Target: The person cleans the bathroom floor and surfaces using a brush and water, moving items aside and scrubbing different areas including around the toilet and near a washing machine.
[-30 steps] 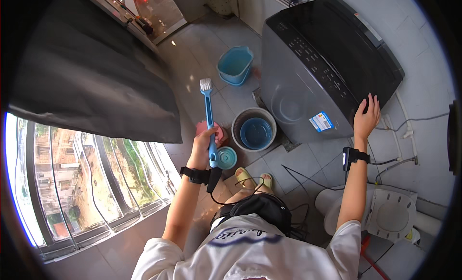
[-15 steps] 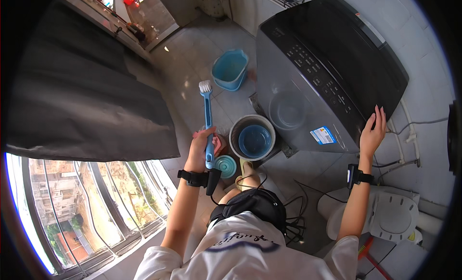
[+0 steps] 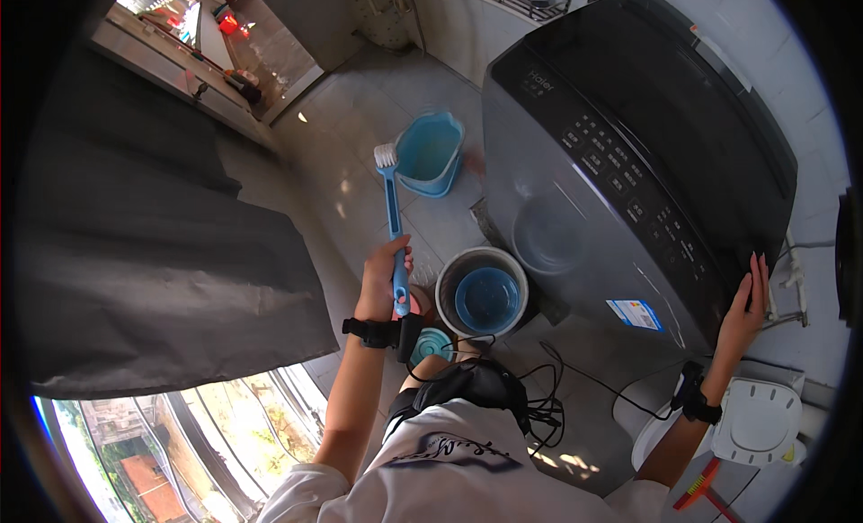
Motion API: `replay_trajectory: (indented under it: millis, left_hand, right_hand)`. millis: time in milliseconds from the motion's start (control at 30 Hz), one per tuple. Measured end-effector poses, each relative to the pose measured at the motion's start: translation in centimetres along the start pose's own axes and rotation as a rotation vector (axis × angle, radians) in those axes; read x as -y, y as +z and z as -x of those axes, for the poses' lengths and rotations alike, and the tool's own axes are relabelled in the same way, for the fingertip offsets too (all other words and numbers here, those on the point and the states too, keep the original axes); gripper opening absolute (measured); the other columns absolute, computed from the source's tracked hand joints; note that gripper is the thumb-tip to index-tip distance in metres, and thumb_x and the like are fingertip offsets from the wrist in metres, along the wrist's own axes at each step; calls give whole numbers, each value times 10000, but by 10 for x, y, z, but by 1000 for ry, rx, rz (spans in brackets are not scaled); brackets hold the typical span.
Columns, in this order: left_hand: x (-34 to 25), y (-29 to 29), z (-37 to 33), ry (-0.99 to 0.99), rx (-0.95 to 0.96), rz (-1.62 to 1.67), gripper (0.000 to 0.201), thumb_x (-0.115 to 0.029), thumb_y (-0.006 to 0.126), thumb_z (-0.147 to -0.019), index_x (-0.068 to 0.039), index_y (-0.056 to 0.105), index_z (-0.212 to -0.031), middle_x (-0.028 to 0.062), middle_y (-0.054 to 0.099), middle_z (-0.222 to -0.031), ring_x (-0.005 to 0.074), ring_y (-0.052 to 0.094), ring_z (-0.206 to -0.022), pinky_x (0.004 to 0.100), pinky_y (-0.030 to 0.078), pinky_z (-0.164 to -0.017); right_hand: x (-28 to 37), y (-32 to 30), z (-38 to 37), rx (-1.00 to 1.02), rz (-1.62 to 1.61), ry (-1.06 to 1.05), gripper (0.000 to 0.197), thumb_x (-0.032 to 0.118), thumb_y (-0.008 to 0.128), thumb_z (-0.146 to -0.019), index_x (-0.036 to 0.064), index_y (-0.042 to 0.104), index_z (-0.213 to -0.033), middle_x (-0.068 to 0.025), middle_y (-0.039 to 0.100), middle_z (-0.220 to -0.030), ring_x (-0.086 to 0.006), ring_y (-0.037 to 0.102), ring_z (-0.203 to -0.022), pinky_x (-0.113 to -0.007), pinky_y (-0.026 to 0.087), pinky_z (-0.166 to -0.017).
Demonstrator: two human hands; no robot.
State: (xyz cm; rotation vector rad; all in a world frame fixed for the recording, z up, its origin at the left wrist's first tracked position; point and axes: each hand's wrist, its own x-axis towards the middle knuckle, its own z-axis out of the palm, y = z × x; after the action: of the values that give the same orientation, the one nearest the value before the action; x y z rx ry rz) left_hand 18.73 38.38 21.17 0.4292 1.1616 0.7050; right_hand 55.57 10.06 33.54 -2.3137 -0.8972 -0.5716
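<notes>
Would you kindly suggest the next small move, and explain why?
Perhaps the left hand should bring the brush closer to the washer, since it holds the brush apart from it, while the right hand is at the washer's near corner.

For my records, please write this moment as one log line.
Left hand: grips brush | Right hand: open, at washer corner | Nearby: blue bucket, grey bucket

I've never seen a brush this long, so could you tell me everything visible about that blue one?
The long blue, seemingly plastic brush has a slim handle with a groove along it, a hole near its lower end, and a compact head of white bristles. The person's left hand grips its lower half; the bristled end points away from the body, above the grey tiled floor.
</notes>
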Motion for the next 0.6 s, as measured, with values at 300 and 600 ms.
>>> replay_trajectory:
  millis: [300, 600]
  left_hand:
    - [-47, 16, -36, 6, -16, 39, 140, -89, 576, -727, 5, 473, -735, 47, 459, -600, 89, 449, -463, 165, 389, -386]
    - [-65, 16, -49, 1, 46, 258, 135, -79, 548, -744, -4, 436, -734, 42, 461, -591, 77, 447, -445, 144, 396, -378]
  right_hand:
    - [8, 0, 5, 4, -60, 144, 299, 179, 345, -865, 52, 494, -1092, -65, 439, -1176, -215, 354, -1133, -305, 260, -945]
    - [11, -3, 2, -2, -78, 83, 290, 159, 356, -862, 27, 497, -1079, -66, 444, -1172, -215, 358, -1129, -298, 248, -949]
